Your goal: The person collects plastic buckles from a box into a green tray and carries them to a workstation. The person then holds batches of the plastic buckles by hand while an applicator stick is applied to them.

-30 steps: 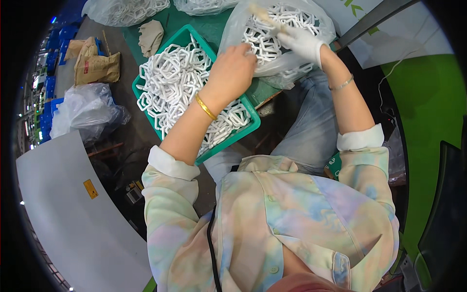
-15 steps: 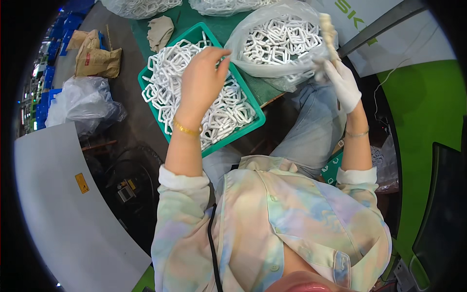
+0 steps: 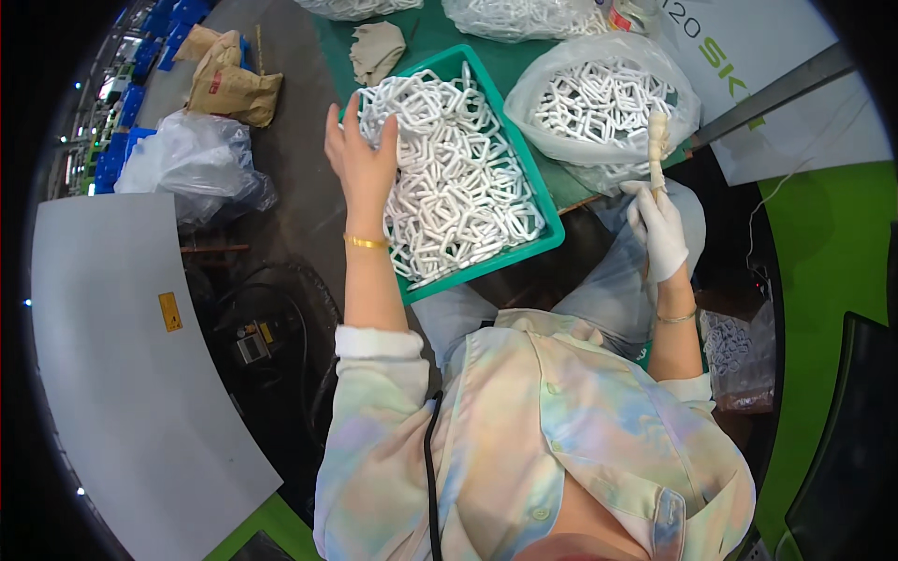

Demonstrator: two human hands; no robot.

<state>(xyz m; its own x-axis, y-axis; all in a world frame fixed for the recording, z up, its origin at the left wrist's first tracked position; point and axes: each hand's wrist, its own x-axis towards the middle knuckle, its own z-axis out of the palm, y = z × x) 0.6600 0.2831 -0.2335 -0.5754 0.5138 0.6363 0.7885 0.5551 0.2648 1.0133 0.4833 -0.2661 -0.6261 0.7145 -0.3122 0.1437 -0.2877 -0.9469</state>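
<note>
Your bare left hand point(image 3: 363, 161) lies spread, fingers wide, on the heap of white plastic frame pieces point(image 3: 454, 187) at the left edge of the green tray point(image 3: 541, 201), gripping nothing. Your gloved right hand point(image 3: 660, 227) is closed around a pale stick-like tool point(image 3: 657, 150), held upright just beside the clear plastic bag point(image 3: 603, 98) of the same white pieces, right of the tray.

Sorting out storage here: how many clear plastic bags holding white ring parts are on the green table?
3: one bag beside the green tray, two at the far edge, cut off. More may lie out of view.
</note>
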